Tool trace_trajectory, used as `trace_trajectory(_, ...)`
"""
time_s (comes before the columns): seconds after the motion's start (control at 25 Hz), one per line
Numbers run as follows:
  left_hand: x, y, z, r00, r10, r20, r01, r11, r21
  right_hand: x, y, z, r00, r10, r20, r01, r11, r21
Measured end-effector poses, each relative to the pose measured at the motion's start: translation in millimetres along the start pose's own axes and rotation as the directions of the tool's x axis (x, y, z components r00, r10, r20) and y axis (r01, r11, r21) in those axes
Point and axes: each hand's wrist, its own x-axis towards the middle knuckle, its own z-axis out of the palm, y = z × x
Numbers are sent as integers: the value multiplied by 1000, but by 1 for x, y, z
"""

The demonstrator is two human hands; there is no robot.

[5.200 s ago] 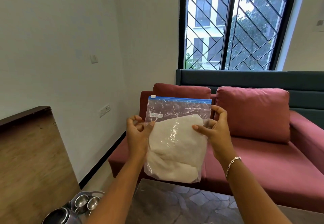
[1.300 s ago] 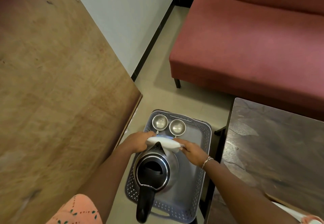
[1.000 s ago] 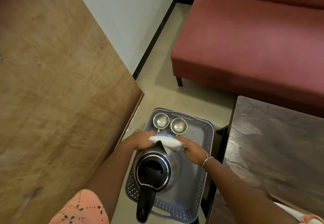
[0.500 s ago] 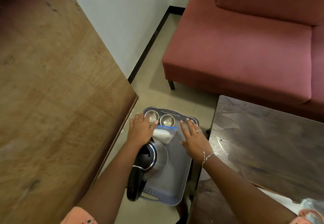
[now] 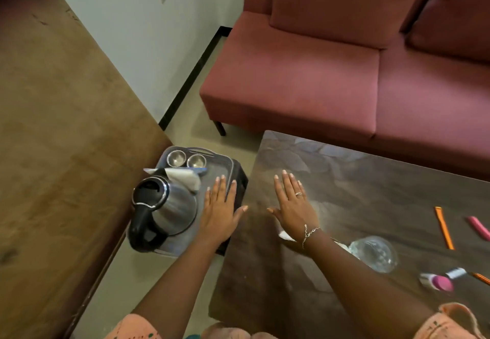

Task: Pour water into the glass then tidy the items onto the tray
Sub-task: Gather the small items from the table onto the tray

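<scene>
Where the view begins at the left, a brown wooden panel [image 5: 61, 137] is seen filling that side, with a pale wall [image 5: 148, 33] and a black skirting behind it. Beside the panel, low above the beige floor [image 5: 148, 280], a grey tray [image 5: 225, 164] is shown. At its far end two small steel cups [image 5: 177, 158] are placed side by side. Just nearer, a clear bag [image 5: 185, 176] with white contents and a blue strip is laid partly against a steel kettle [image 5: 165, 208], whose black handle is turned toward the camera. The kettle is seated on the left part of the tray.

The left hand [image 5: 221, 211] is held flat over the tray's right side, fingers straight and spread, nothing gripped; contact with the tray cannot be judged. The right hand [image 5: 293, 206] is likewise held flat and spread, empty, over the near-left part of a dark table [image 5: 358, 179]; a ring and a bracelet are worn.

On the table, near the right forearm, a clear glass [image 5: 376, 253] is seen from above; whether water is held in it cannot be told. Farther right, an orange stick [image 5: 444, 230], a pink item [image 5: 478, 228] and a pink-and-white item [image 5: 440, 280] are laid apart on the tabletop. Behind the table, a red sofa [image 5: 318, 78] is set against the wall.
</scene>
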Motion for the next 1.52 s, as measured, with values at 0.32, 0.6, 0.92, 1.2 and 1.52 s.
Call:
trace_trajectory(0.32, -43, 153, 11, 994, 106, -2, -106, 994, 8, -117, 109, -41, 999, 43, -10, -43, 999, -23)
trace_trajectory(0.6, -53, 246, 14, 959, 283, 22, -284, 958, 31, -184, 182, -65, 981, 176, -87, -179, 984, -23)
trace_trajectory(0.92, -48, 310, 28, 894, 434, 109, -442, 894, 69, -229, 233, -64, 942, 319, -107, -318, 948, 33)
trace_trajectory(1.2, -42, 359, 59, 814, 535, 226, -562, 824, 74, -292, 278, -40, 858, 504, -98, -495, 863, 102)
trace_trajectory(1.52, -31, 433, 108, 706, 617, 348, -677, 733, 74, -372, 385, -14, 660, 751, -22, -744, 658, 120)
